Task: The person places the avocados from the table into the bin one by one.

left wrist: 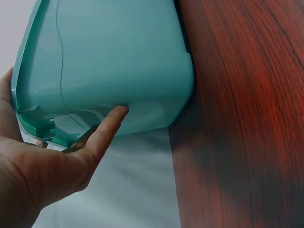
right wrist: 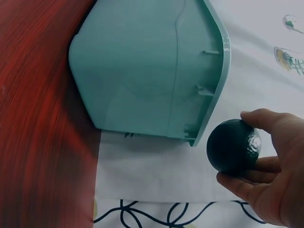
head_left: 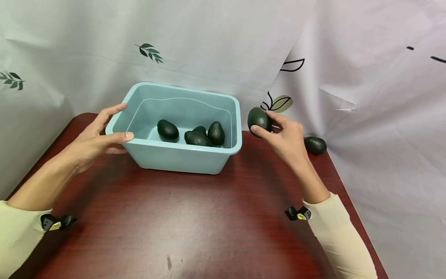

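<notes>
A light blue plastic tub (head_left: 177,159) stands at the back of the table with several dark green avocados (head_left: 168,130) inside. At its left end my left hand (head_left: 94,139) grips the rim, thumb at the front corner and another finger farther back. In the left wrist view a finger (left wrist: 111,124) touches the tub's outer wall. My right hand (head_left: 287,135) pinches an avocado (head_left: 258,121) between thumb and fingers, held up just right of the tub, apart from it. The right wrist view shows this avocado (right wrist: 232,146) beside the tub's rim (right wrist: 223,71).
Another avocado (head_left: 315,145) lies on the table beyond my right wrist, by the right edge. The dark red wooden table (head_left: 174,221) extends in front of the tub. A white cloth (head_left: 209,46) with leaf prints hangs behind and along the sides.
</notes>
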Demonstrator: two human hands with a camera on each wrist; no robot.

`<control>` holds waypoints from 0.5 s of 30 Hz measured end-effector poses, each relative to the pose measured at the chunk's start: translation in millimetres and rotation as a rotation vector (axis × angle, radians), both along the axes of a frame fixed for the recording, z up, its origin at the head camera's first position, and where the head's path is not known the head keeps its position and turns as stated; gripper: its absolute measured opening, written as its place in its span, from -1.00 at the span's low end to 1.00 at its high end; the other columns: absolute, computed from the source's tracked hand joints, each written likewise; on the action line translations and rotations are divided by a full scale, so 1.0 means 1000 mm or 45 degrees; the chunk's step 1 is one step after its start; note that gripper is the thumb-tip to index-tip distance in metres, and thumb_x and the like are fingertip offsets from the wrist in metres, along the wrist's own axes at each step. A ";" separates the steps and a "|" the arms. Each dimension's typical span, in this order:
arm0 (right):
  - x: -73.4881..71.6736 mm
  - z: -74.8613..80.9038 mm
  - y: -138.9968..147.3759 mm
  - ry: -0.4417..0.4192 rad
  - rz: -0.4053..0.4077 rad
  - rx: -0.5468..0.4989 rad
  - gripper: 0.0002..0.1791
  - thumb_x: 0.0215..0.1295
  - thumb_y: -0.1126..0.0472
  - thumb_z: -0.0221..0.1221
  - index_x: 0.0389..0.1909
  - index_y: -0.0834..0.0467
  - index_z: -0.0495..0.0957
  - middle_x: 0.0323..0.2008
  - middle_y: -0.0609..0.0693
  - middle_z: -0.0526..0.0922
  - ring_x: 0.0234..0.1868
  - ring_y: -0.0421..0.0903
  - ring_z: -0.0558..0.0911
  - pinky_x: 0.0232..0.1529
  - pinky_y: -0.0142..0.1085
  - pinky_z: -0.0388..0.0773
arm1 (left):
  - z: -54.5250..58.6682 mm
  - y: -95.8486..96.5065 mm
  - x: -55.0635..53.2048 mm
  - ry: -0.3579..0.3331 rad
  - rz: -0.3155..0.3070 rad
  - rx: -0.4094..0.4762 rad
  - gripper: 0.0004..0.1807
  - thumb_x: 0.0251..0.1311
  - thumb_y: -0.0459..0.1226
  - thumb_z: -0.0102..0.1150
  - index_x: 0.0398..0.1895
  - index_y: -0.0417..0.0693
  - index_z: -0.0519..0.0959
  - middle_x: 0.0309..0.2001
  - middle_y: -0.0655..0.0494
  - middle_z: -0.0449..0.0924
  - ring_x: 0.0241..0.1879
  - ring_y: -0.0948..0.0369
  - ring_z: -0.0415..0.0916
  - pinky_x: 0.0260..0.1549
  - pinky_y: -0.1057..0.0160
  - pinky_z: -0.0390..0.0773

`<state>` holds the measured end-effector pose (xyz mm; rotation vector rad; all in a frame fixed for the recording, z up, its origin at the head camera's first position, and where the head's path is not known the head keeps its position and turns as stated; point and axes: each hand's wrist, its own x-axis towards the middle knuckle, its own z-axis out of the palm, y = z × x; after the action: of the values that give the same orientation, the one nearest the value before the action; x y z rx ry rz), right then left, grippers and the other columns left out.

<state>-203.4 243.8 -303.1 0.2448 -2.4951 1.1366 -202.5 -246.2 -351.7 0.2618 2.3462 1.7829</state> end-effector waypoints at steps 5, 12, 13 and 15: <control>-0.003 0.000 -0.007 -0.011 0.032 -0.050 -0.30 0.09 -0.14 0.55 0.25 0.04 0.67 0.16 0.04 0.74 -0.03 -0.07 0.83 -0.03 -0.32 0.75 | 0.000 0.000 0.000 -0.002 -0.006 0.001 -0.09 0.45 -0.26 0.20 0.63 0.64 -0.05 0.56 0.20 -0.05 0.28 0.17 0.28 -0.14 0.24 0.77; -0.005 0.004 -0.019 0.020 0.086 -0.091 -0.27 0.08 -0.09 0.57 0.26 0.11 0.65 0.15 0.05 0.74 -0.03 -0.10 0.82 -0.03 -0.36 0.74 | 0.000 -0.001 0.000 0.004 -0.001 0.000 -0.09 0.45 -0.26 0.20 0.63 0.63 -0.03 0.55 0.23 -0.03 0.27 0.17 0.29 -0.15 0.22 0.77; -0.005 0.005 -0.021 0.025 0.098 -0.098 -0.28 0.09 -0.08 0.57 0.26 0.11 0.65 0.14 0.04 0.75 -0.04 -0.11 0.82 -0.03 -0.37 0.74 | 0.000 -0.001 0.000 0.005 -0.001 0.000 -0.09 0.45 -0.26 0.20 0.63 0.63 -0.03 0.55 0.23 -0.03 0.27 0.17 0.29 -0.15 0.22 0.78; -0.005 0.006 -0.025 0.029 0.119 -0.109 -0.29 0.09 -0.07 0.57 0.26 0.11 0.66 0.13 0.03 0.76 -0.06 -0.13 0.82 -0.03 -0.37 0.74 | 0.000 -0.001 0.000 0.004 0.000 0.006 -0.09 0.44 -0.27 0.20 0.64 0.63 -0.03 0.55 0.23 -0.03 0.28 0.16 0.29 -0.16 0.22 0.78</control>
<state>-208.9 219.0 -297.5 0.3518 -2.4312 1.2670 -202.2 -247.2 -352.1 0.2658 2.3447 1.7896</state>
